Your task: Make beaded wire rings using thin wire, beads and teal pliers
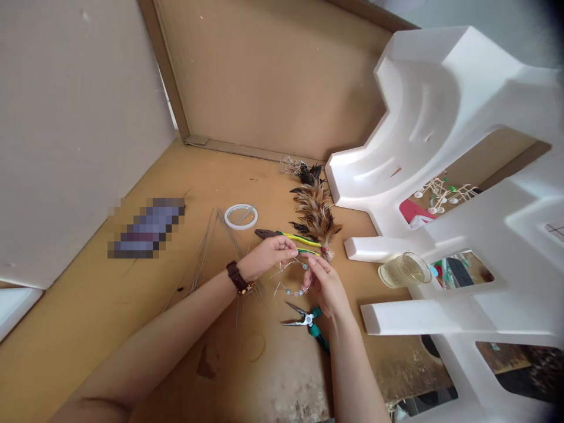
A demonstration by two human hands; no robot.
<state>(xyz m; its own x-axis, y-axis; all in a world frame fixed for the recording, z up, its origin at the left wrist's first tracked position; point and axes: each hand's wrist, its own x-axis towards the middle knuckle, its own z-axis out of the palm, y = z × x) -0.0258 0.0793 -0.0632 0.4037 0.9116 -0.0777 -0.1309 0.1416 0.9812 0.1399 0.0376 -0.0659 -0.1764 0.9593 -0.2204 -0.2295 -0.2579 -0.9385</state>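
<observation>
A thin wire ring strung with pale blue and pinkish beads (288,292) hangs between my two hands above the table. At its upper end, my left hand (269,256), with a dark watch on the wrist, pinches the wire between thumb and fingertips. My right hand (326,285) grips the ring's right side, its fingers partly covering the beads. Right behind my fingertips lie pliers with yellow-green handles (299,238). Needle-nose pliers with teal handles (308,319) rest below the ring, jaws apart, their handles partly behind my right wrist.
Loose straight wires (203,252) lie left of my hands, near a white ring-shaped roll (227,218). Brown feathers (315,205) and tangled wire (291,165) sit behind. At right, a glass (399,272) stands by a large white moulded piece (409,317). A blurred-out object (152,228) lies left.
</observation>
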